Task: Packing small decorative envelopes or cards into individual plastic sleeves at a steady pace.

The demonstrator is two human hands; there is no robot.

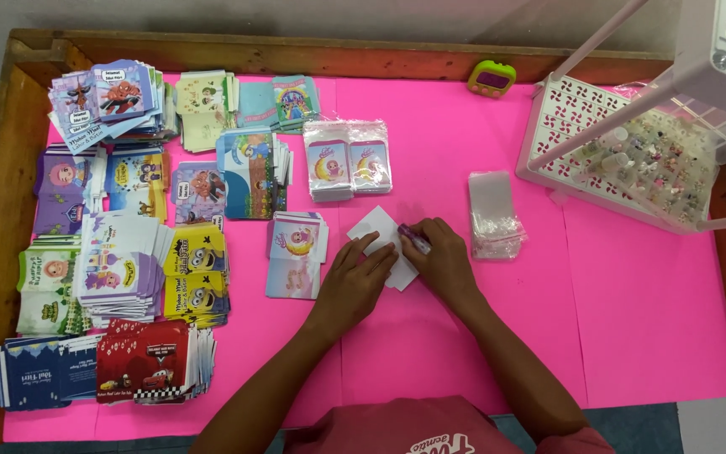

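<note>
The left hand (361, 267) is pressing a white folded card (382, 238); right hand (440, 255), beside it, is gripping a purple glue stick (414, 239); the card could slide, smearing glue.

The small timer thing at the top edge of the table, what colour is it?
The timer has a lime-green casing with a purple face, seen in the head view.

A low wooden table with a raised brown rim (10, 168) fills most of the view, its top covered by bright pink paper sheets (632, 294). Beyond its far edge runs a strip of pale grey floor (296, 15). At the right stands a white perforated plastic rack (573, 109). The light is even and soft.
</note>
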